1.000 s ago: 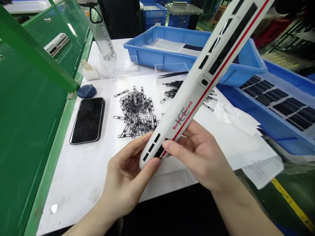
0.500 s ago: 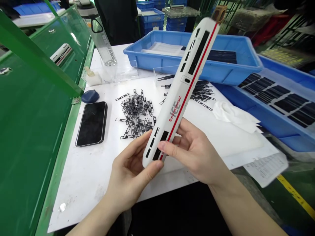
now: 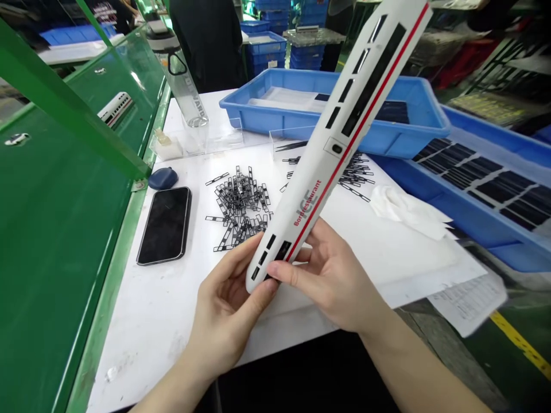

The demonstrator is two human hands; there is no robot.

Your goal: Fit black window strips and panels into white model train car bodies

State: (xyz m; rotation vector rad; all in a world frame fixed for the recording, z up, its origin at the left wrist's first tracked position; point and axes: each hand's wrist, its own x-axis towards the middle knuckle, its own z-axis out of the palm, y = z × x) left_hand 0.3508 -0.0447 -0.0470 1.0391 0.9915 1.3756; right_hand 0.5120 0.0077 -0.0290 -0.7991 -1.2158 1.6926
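Note:
A white model train car shell [image 3: 316, 172] with a red stripe, dark windows and "Bordrestaurant" lettering is held up at a slant, its far end rising to the top right. My left hand [image 3: 230, 310] is closed around its near end, thumb on the lower edge. My right hand [image 3: 329, 278] grips the same end from the right, thumb pressed by the lower dark window. Beyond the shell lies a heap of small black window-frame strips [image 3: 241, 198]. A second bunch of black strips [image 3: 355, 175] sits partly hidden behind the shell.
A phone [image 3: 166, 225], a dark blue pouch [image 3: 163, 178] and a bottle [image 3: 189, 92] stand left. A blue tray [image 3: 267, 117] is at the back; another blue tray [image 3: 486, 229] with dark strips is right. White tissue [image 3: 404, 209] lies nearby. A green partition [image 3: 38, 229] borders the left.
The shell's far end has come up and nearer, tipping further right. Both hands keep their hold at the near end, and the camera view has shifted slightly.

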